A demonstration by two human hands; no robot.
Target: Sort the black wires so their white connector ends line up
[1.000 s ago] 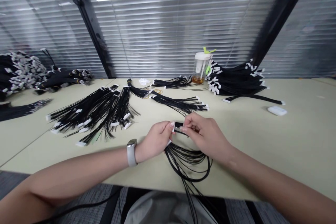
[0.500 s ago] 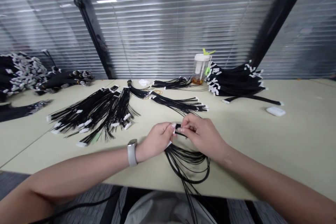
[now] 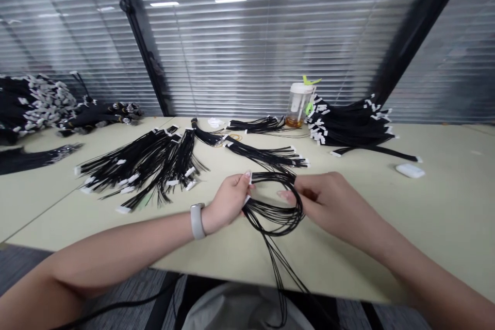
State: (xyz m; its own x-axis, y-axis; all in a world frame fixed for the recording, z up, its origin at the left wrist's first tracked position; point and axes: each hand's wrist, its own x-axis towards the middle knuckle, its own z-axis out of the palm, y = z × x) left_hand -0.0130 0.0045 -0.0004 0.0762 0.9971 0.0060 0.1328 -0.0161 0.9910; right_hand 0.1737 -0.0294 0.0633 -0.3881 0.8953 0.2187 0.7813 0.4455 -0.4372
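My left hand, with a grey watch band at the wrist, is closed on the white connector end of a black wire harness. Two white connectors show at its fingertips, and the wires bend round in a loop to the right. My right hand is closed around the far side of that loop, its thumb inside the curve; part of the wires is hidden behind its fingers. Several loose wire ends hang down over the table's front edge.
Fanned black wire bundles lie to the left, another bundle behind my hands. A lidded cup stands beside a stacked cable pile. A white case lies right. More cables are heaped far left.
My right hand has moved right, away from the connector by my left hand, and now grips the wire loop. The loop has been lifted and the wires spread between the hands.
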